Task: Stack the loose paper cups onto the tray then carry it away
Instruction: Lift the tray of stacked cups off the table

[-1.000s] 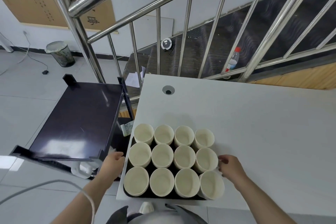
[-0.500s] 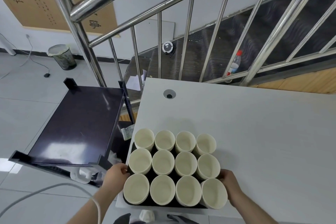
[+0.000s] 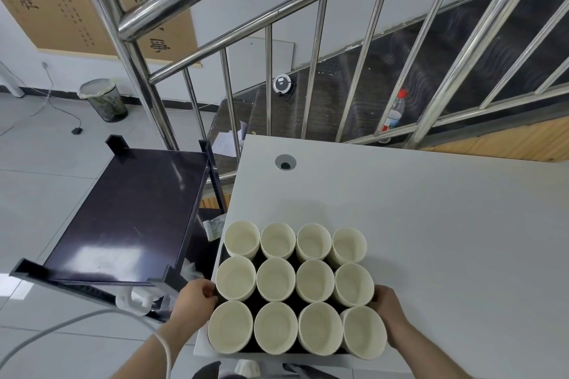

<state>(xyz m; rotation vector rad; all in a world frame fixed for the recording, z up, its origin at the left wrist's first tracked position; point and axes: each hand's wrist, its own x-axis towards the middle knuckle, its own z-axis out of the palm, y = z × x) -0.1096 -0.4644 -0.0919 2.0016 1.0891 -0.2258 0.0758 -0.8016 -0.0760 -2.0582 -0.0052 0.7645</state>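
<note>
Your left hand (image 3: 194, 301) and right hand (image 3: 389, 312) are each gripping a side of the tray (image 3: 297, 258) of cups (image 3: 275, 278) on the tabletop (image 3: 446, 224).

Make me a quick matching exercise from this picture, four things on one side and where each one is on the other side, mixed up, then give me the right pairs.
Things:
1. paper cups
2. plastic bottle
3. waste bin
4. left hand

Places:
A. on the floor by the wall, far left
B. behind the railing, on the stairs
C. in rows on the black tray
D. at the tray's left edge

Pairs: 1-C, 2-B, 3-A, 4-D
</note>
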